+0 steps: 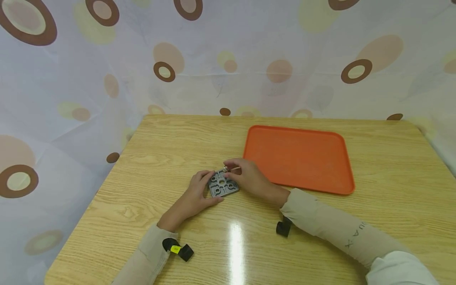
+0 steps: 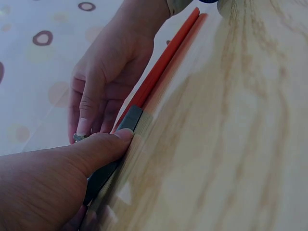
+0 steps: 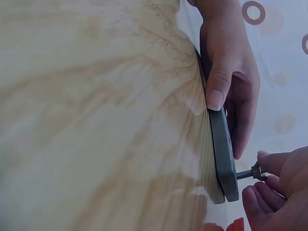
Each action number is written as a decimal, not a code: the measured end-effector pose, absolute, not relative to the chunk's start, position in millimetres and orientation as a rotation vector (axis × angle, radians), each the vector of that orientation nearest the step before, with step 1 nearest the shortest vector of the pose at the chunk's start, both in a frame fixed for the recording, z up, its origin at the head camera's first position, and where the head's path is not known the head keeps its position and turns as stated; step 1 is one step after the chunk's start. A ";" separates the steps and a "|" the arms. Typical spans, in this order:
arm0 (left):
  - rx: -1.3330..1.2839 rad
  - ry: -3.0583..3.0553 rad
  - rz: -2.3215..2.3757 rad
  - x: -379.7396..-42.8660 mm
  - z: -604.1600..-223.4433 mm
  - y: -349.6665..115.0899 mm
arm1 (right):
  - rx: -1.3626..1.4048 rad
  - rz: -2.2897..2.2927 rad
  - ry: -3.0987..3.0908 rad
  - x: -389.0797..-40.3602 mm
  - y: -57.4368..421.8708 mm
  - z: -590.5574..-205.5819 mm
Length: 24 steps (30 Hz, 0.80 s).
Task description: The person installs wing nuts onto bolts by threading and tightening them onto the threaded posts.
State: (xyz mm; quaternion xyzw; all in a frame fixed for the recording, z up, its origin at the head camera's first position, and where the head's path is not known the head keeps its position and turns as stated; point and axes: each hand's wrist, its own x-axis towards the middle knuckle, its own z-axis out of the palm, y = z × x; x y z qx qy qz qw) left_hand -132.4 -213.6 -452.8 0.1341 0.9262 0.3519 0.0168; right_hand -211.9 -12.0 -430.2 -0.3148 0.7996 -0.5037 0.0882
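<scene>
The right hand (image 1: 251, 178) pinches a silver metal bolt with a threaded shank (image 3: 245, 174) by its upper end, between thumb and forefinger, the other fingers curled in below. The bolt's long axis stands close to upright, square to the plate beneath it, with the gripped end up and the threaded end pointing down at the plate's upper face, near its far corner (whether the tip sits in a hole, I cannot tell). The left hand (image 1: 195, 198) is spread wide around a flat, square, grey plate with round bosses and raised ribs (image 1: 223, 187), gripping it with the thumb at the near edge and the fingers at the far left corner. That plate lies ribbed side up, its sides so nearly equal that no long axis stands out; it is turned slightly, the near edge slanting away from the person toward the right. Under it is a pale yellow wood-grain table (image 1: 160, 158). Just beyond the right hand lies a shallow orange rectangular tray with rounded corners (image 1: 299, 158), long axis running left to right, its right end a little nearer the person. Beige sleeves (image 1: 320, 217) cover both forearms. Past the table hangs a white cloth printed with brown rings and pastel ovals (image 1: 249, 47).
</scene>
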 end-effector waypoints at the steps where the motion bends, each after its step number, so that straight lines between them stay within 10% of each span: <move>1: 0.416 2.879 1.093 -132.4 -452.8 -213.5 | -0.942 -1.496 2.380 -212.0 -12.3 -430.4; 24: 0.413 2.871 1.108 -131.6 -452.2 -214.3 | -0.944 -1.494 2.474 -214.2 -4.0 -430.8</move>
